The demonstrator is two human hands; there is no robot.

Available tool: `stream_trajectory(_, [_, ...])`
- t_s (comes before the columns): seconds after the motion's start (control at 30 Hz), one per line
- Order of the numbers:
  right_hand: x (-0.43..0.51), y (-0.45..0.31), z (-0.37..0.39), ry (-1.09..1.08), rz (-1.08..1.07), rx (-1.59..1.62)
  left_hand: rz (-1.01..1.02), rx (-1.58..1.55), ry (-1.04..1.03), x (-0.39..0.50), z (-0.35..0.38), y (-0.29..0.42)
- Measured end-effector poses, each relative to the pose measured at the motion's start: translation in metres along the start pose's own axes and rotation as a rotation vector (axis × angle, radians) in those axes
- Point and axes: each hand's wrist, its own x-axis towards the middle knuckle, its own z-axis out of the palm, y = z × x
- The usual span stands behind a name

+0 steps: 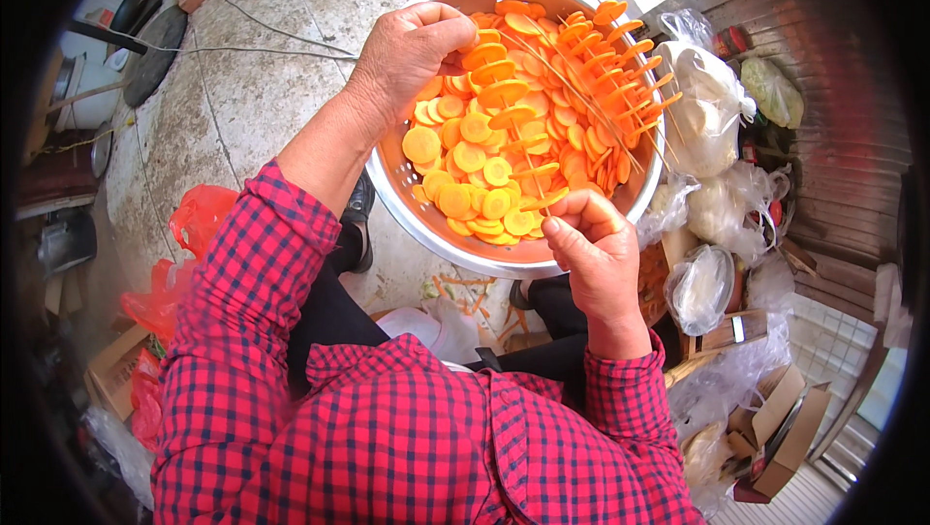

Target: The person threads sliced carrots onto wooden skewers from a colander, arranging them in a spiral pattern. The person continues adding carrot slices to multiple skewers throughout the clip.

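A thin skewer threaded with several spaced round carrot slices (503, 93) slants across the view above a metal colander (429, 238). Its upper end is pinched by my left hand (414, 53), whose fingertips are partly hidden behind the thumb. At the lower end, beside the last slice, my right hand (597, 256) grips the skewer between thumb and forefinger. Loose carrot slices (468, 157) fill much of the colander below. Several loaded carrot skewers (617, 64) rest along its right side. Bare thin skewers (574, 85) lie across the slices, left of the loaded ones.
Filled plastic bags (701, 107) crowd the right side, near a corrugated panel (835, 111). Open cardboard boxes (788, 430) lie lower right. Red plastic bags (163, 300) are on the left. A cable (269, 49) crosses the stained tile floor (240, 100). Carrot scraps (472, 296) lie below the colander.
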Motion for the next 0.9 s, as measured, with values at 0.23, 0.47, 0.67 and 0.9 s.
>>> stream_trajectory(0.23, [0.0, 0.001, -0.002, -0.011, 0.031, -0.019, -0.002, 0.007, 0.001, -0.002, 0.002, -0.001])
stream_trajectory(0.47, [0.002, 0.003, 0.002, -0.013, 0.02, 0.01, -0.038, -0.033, 0.034, -0.001, 0.006, 0.0])
stream_trajectory(0.67, [0.004, 0.001, -0.002, -0.039, 0.026, -0.012, -0.08, -0.071, 0.031, 0.001, 0.005, -0.002])
stream_trajectory(0.9, [0.006, 0.001, -0.003, -0.023, 0.027, -0.073, -0.203, -0.293, 0.054, 0.004, 0.005, -0.012])
